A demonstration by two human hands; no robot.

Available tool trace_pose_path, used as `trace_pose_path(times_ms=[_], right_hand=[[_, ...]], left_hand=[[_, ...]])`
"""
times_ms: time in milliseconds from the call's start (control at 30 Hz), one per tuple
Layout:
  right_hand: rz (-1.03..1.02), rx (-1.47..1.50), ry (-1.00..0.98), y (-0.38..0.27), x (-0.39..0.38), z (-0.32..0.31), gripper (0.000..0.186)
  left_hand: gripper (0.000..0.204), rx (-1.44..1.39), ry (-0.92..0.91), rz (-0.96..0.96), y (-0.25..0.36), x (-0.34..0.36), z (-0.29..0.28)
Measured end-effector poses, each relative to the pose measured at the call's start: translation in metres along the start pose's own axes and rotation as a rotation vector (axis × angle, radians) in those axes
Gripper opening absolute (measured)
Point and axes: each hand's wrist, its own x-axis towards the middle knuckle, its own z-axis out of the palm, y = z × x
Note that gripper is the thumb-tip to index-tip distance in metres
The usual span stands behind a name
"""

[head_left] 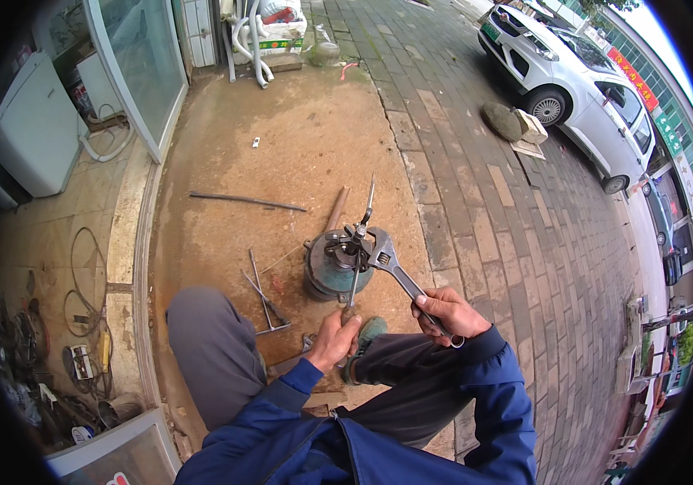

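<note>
A teal metal cylinder (328,275) stands on the concrete between my legs, with dark metal fittings (348,246) on top and a silver blade-like piece (370,194) pointing up from them. My right hand (447,315) grips a large adjustable wrench (403,279), whose jaw is at those fittings. My left hand (337,338) is closed on a slim metal tool (351,301) that reaches up to the same fittings. Left of the cylinder lie some T-handled tools (260,295) and a dark rod (245,202). A pipe (337,206) lies behind the cylinder.
An open glass-door frame (154,145) borders a room with a white appliance (35,121), cables (80,283) and assorted tools at left. Pipes (253,48) stand at the back. A white car (581,105), a stone (498,120) and a block (530,127) occupy the paved street (476,242) at right.
</note>
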Motion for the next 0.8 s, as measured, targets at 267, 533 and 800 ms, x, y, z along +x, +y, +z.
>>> trace_pose_path(times_ms=[267, 533, 800], right_hand=[[-0.018, -0.073, -0.057, -0.011, 0.015, -0.016, 0.031], [-0.06, -0.024, -0.048, 0.01, 0.017, 0.008, 0.033], [-0.386, 0.509, 0.465, 0.066, 0.071, 0.198, 0.03]], left_hand=[[0.019, 0.023, -0.014, -0.019, -0.003, 0.003, 0.006], [0.018, -0.023, 0.035, -0.015, -0.002, -0.001, 0.007], [0.027, -0.043, 0.026, 0.131, -0.042, 0.017, 0.006]])
